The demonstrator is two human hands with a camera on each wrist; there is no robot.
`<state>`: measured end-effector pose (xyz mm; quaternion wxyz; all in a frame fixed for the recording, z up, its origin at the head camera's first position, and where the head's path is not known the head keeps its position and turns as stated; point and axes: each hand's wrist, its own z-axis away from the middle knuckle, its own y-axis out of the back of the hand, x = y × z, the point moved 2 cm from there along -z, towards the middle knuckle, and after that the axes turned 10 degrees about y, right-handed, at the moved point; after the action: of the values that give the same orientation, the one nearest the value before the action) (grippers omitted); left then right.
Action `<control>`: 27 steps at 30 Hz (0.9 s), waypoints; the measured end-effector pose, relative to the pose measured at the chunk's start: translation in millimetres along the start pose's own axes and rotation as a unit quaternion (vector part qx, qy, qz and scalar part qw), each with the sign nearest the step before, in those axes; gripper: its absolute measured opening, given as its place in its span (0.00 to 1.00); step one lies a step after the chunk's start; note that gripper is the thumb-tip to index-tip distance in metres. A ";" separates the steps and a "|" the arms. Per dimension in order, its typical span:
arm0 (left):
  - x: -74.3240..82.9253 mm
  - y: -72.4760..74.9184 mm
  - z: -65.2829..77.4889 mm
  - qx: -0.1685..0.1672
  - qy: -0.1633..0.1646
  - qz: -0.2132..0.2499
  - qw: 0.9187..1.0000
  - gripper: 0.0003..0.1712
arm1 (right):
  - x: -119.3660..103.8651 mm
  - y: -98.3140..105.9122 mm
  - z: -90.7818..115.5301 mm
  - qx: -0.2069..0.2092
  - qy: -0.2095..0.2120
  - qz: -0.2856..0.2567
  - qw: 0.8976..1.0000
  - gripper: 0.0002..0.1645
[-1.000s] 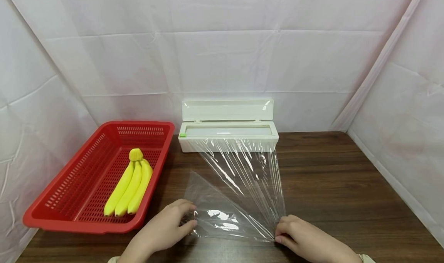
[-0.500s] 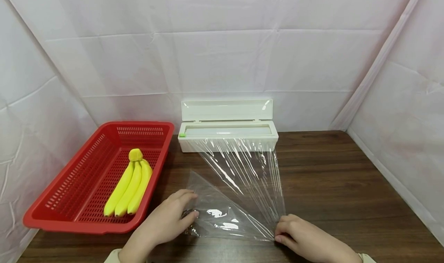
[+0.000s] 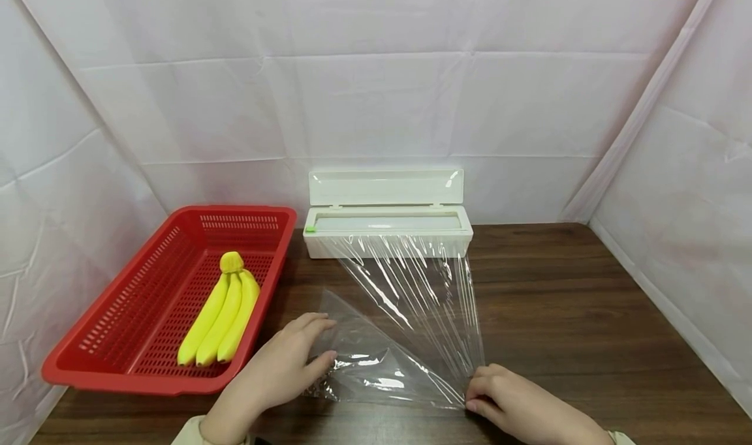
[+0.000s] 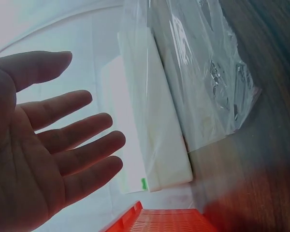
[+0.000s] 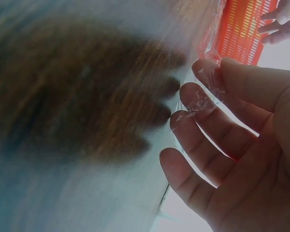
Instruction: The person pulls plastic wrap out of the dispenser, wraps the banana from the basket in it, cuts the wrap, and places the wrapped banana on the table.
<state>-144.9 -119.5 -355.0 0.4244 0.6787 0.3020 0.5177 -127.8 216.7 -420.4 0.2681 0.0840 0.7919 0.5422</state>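
A sheet of clear cling film (image 3: pixel 376 367) runs from the white dispenser box (image 3: pixel 386 188) at the back down to the front of the table. Its front right corner is gathered and pinched between the thumb and forefinger of my right hand (image 3: pixel 519 402); in the right wrist view, wrinkled film (image 5: pixel 210 79) lies across the fingertips. My left hand (image 3: pixel 282 370) hovers at the film's folded left end. The left wrist view shows this hand (image 4: pixel 48 145) with fingers spread and nothing between them, apart from the film (image 4: pixel 198 77). The dispenser's lid stands raised.
On the left stands a red plastic basket (image 3: pixel 141 382) holding a bunch of yellow bananas (image 3: pixel 220 318). White cloth (image 3: pixel 376 106) hangs behind and along both sides of the dark wooden table (image 3: pixel 564 308). A green slider (image 3: pixel 310 229) sits at the dispenser's left end.
My left hand has moved slightly up and left, its fingers spreading away from the film's left end. The right hand keeps its pinch in the same place.
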 end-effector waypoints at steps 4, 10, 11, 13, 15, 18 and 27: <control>0.1 1.9 -1.2 -0.004 0.003 0.003 1.000 0.24 | 1.6 0.9 0.9 -0.021 -0.021 -0.025 0.999 0.06; 0.9 5.8 -2.6 -0.003 0.013 0.001 1.000 0.25 | 2.2 0.3 1.0 -0.016 -0.016 -0.018 1.000 0.06; 1.0 6.6 -2.7 -0.001 0.015 0.000 1.000 0.25 | 2.1 0.0 0.8 -0.012 -0.011 -0.014 1.000 0.06; 1.3 8.5 -2.9 0.002 0.021 -0.001 1.000 0.25 | 1.8 -0.3 0.6 -0.006 -0.005 -0.009 1.000 0.05; 1.6 10.6 -3.0 0.006 0.023 -0.003 1.000 0.25 | 1.6 -0.3 0.4 -0.003 -0.001 -0.007 1.000 0.05; 1.4 14.0 -3.3 0.011 0.020 -0.005 1.000 0.26 | 1.7 0.1 0.0 0.000 0.001 -0.005 1.000 0.05; 0.4 21.7 -5.9 0.027 0.005 -0.006 1.000 0.26 | 3.7 1.2 -0.1 -0.030 -0.030 -0.030 0.999 0.06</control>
<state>-151.1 -127.5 -335.0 0.4075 0.6852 0.3222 0.5105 -131.2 218.8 -420.5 0.3108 0.0682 0.7686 0.5549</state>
